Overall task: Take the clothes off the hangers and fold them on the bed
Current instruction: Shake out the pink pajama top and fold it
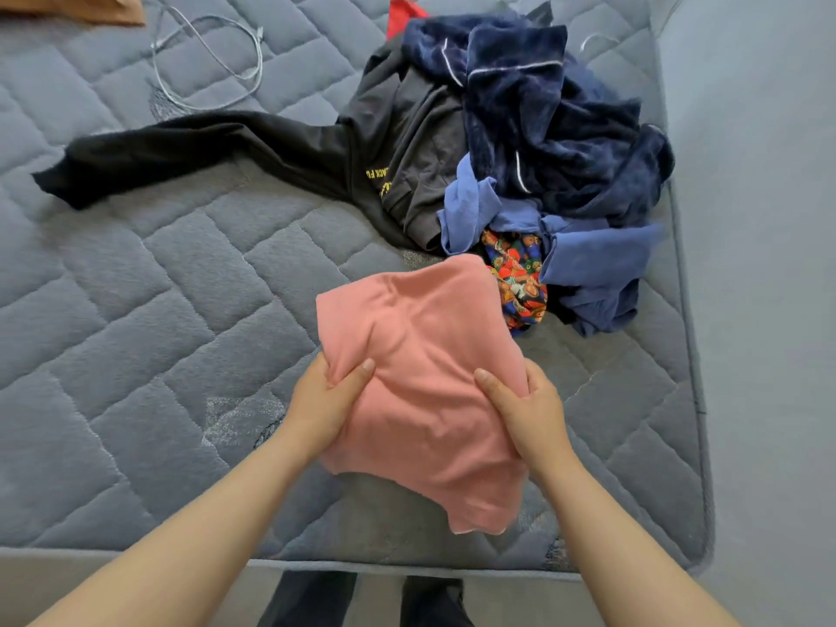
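Pink garment folded, held at the near edge of the bed; left hand and right hand each grip a side. Pile of clothes beyond remains unfolded; most work likely left.

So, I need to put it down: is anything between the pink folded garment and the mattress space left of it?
Nothing visible. The left hand and right hand grip the pink folded garment; the quilted grey mattress left of it shows no item. The black sweatshirt sleeve and white cable lie farther up.
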The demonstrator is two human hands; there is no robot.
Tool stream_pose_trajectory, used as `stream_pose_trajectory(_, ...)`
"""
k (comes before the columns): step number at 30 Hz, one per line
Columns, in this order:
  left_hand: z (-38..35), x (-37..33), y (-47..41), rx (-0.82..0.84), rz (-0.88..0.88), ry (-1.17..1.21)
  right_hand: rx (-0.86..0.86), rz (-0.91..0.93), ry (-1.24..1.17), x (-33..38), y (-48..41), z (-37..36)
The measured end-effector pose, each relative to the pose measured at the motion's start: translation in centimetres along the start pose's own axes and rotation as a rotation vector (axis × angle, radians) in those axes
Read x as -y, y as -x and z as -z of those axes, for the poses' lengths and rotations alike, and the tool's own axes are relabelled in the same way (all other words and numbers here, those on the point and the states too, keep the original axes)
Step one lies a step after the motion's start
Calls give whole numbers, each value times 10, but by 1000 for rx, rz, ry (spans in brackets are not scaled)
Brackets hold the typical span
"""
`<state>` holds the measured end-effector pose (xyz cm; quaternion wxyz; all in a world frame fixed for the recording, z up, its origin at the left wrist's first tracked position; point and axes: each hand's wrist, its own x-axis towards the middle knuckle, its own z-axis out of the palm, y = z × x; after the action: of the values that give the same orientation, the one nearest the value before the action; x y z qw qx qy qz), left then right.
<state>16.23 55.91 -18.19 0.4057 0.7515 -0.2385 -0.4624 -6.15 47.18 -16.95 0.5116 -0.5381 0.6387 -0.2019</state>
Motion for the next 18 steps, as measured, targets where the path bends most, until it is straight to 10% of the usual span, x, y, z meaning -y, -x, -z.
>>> stream_pose_trajectory(18, 171, -308, 174, -402, -598, 175, 79, 750, -198, 364, 130, 72)
